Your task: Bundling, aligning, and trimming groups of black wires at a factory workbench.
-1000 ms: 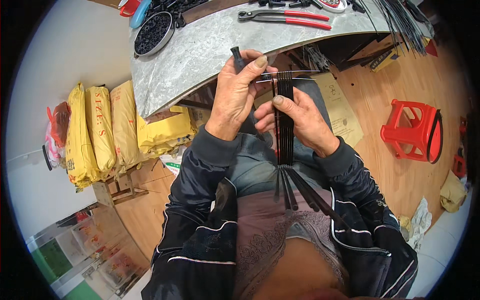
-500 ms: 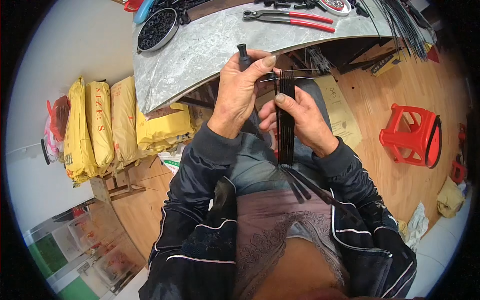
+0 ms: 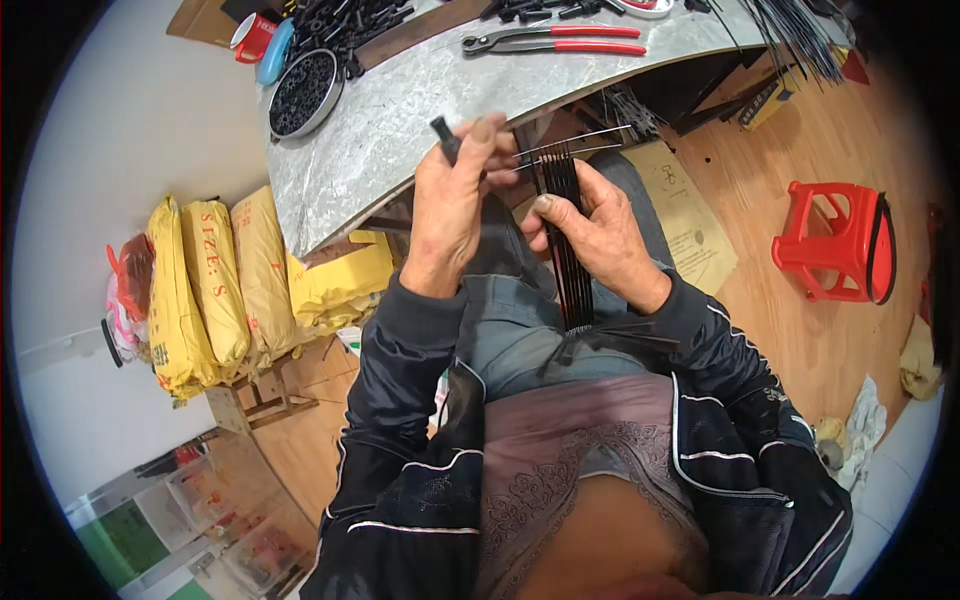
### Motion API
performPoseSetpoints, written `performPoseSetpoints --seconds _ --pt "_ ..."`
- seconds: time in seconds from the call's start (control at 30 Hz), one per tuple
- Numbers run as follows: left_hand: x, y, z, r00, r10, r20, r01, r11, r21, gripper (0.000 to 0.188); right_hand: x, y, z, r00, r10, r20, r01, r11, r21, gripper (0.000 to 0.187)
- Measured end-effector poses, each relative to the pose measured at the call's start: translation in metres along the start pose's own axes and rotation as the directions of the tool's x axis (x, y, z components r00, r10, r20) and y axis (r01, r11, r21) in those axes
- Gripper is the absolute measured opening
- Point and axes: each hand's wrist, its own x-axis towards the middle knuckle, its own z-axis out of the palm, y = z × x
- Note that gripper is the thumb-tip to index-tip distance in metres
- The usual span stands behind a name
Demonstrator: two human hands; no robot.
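My left hand (image 3: 446, 200) is raised near the table edge, closed around a small black tube-like piece with a flared end (image 3: 443, 138). Its fingertips are smeared by motion beside the top of a bundle of thin black rods (image 3: 567, 235). My right hand (image 3: 612, 240) grips that bundle, thumb in front and fingers behind. The bundle stands nearly upright over my lap. Thin silvery wires (image 3: 597, 134) stick out sideways at its upper end. Small greyish joints sit at its lower end, where dark strips (image 3: 630, 336) fan off toward my right sleeve.
On the grey marbled table (image 3: 400, 100) lie red-handled pincers (image 3: 555, 42), a round dish of small black parts (image 3: 305, 93) and heaped black pieces. Long dark rods (image 3: 795, 40) overhang its right end. Yellow sacks (image 3: 215, 280) stand left; a red stool (image 3: 835, 240) stands right.
My left hand has moved left, away from the bundle's top, with the black tube piece still in it. My right hand keeps its grip; the dark strips below have swung right. The view has shifted slightly.
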Motion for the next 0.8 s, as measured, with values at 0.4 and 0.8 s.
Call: performPoseSetpoints --seconds 0.4,0.8 --pt "-0.013 -0.021 -0.001 1.0 0.02 0.022 -0.022 0.997 0.074 0.029 0.007 0.001 -0.014 0.984 -0.178 0.029 0.171 0.875 -0.452 0.018" --pt "-0.014 -0.035 -0.006 0.994 -0.001 0.108 0.021 0.982 -0.186 0.027 0.022 0.018 -0.031 0.958 0.191 0.213 -0.196 0.981 0.003 0.025"
